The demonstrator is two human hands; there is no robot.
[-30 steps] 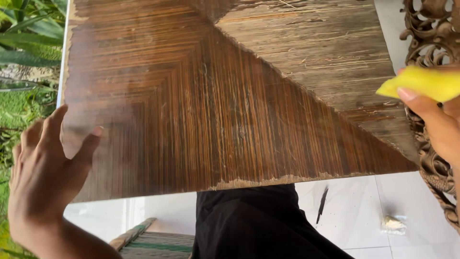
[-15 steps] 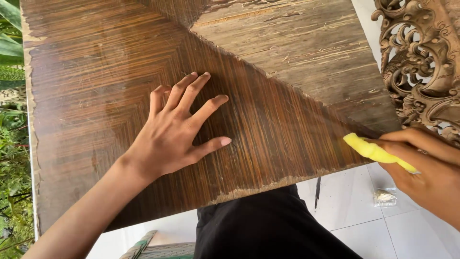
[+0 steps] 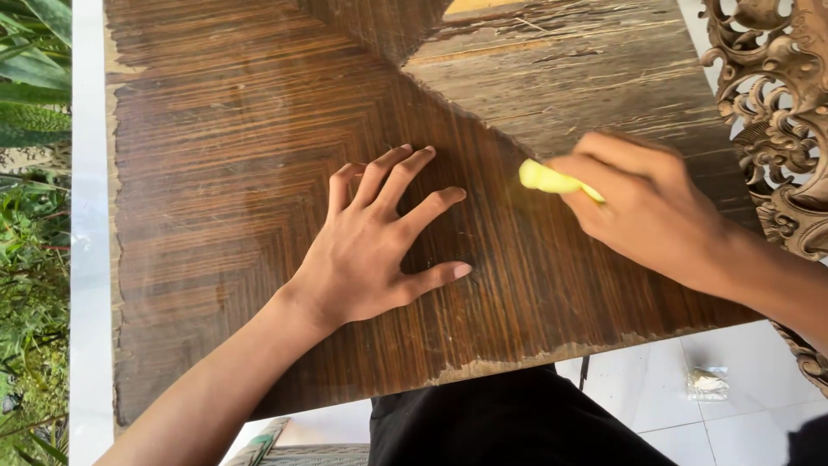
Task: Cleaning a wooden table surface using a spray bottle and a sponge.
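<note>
A dark brown wooden panel [image 3: 224,155] with a fine chevron grain fills most of the head view. My left hand [image 3: 379,242] lies flat on it near the middle, fingers spread, holding nothing. My right hand [image 3: 642,203] presses a small yellow cloth [image 3: 548,179] against the panel's surface, just right of my left fingertips; most of the cloth is hidden under the fingers. The panel's near edge [image 3: 517,358] is rough and chipped.
An ornately carved wooden piece [image 3: 772,103] stands at the right edge. White floor tiles [image 3: 655,397] show below the panel, with a small crumpled wrapper [image 3: 707,381] on them. Green plants [image 3: 34,242] line the left side. My dark trousers [image 3: 517,427] are below.
My right hand has carried the yellow cloth from the panel's near right edge up onto its surface, toward the middle. My left hand stays flat on the panel.
</note>
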